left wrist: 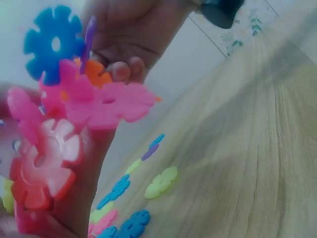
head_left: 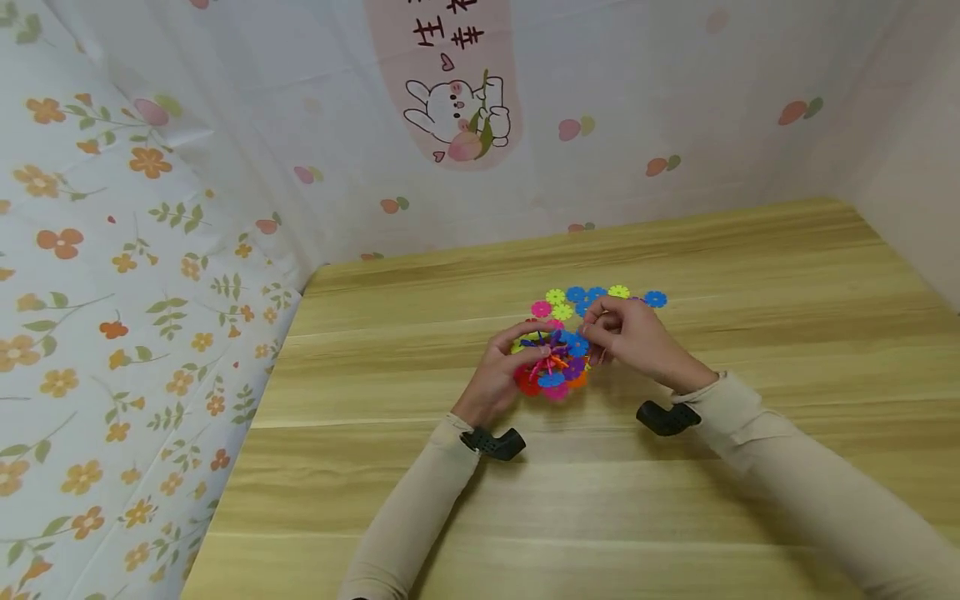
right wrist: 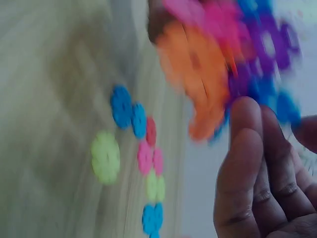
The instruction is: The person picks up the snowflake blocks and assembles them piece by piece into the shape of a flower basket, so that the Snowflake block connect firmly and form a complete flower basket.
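Note:
My left hand (head_left: 497, 368) grips a ball-like cluster of interlocked plastic snowflake discs (head_left: 555, 380) above the table, with the thumb lying across its near side. Pink, red, orange, purple and blue discs stick out at many angles. On the cluster's right side, my right hand (head_left: 637, 340) pinches a blue snowflake disc (head_left: 577, 344) between thumb and fingers. The right wrist view shows an orange disc (right wrist: 195, 69) and a purple disc (right wrist: 270, 44) close to those fingertips, somewhat blurred. A red disc (left wrist: 47, 163) and a pink disc (left wrist: 111, 105) show in the left wrist view.
Several loose snowflake discs lie flat behind the hands, among them a yellow disc (head_left: 555, 296), a pink disc (head_left: 542, 308) and a blue disc (head_left: 656, 298) at the right end. The wooden table (head_left: 360, 333) meets a printed cloth (head_left: 300, 125) behind and at the left.

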`<state>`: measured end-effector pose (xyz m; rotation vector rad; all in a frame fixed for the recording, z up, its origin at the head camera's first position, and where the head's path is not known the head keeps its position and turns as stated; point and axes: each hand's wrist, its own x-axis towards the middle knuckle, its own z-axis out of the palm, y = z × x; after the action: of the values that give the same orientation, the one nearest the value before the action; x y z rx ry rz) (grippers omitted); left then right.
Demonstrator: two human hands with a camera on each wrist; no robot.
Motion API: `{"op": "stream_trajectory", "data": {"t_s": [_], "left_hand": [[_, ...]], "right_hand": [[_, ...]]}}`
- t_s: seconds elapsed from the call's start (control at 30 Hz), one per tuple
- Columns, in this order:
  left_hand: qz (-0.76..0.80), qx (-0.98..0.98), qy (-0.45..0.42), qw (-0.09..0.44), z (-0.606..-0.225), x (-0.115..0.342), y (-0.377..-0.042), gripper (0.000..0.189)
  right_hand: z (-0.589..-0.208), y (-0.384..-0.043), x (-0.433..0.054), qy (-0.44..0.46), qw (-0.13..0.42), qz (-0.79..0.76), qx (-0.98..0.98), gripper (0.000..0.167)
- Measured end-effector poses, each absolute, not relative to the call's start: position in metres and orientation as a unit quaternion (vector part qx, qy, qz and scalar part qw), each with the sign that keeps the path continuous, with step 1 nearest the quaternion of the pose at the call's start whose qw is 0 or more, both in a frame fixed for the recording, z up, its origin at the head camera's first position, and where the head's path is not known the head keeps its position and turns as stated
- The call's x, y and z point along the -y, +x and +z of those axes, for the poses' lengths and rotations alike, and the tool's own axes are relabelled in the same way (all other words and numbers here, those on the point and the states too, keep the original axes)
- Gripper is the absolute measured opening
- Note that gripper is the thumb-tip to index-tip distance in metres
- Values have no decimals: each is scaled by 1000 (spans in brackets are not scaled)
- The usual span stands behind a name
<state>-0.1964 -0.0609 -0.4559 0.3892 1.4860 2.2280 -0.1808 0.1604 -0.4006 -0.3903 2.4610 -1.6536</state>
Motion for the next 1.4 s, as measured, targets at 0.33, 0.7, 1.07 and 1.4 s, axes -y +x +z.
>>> {"op": "stream_trajectory", "data": {"t_s": [0.33, 0.7, 1.07, 1.4], "left_hand": [[794, -549, 138, 220, -457, 71, -193, 27], [813, -504, 143, 253, -455, 74, -193, 20], [809, -496, 155, 274, -455, 71, -193, 25], [807, -507, 141, 267, -457, 67, -196, 18]], "right_hand": [[-424, -219, -188, -153, 89, -404, -897, 10], [-434, -210, -151, -260, 70, -234, -934, 15], [-415, -209, -167, -195, 86, -432, -876, 9], [-381, -199, -152, -186, 118, -532, -818, 22]]}}
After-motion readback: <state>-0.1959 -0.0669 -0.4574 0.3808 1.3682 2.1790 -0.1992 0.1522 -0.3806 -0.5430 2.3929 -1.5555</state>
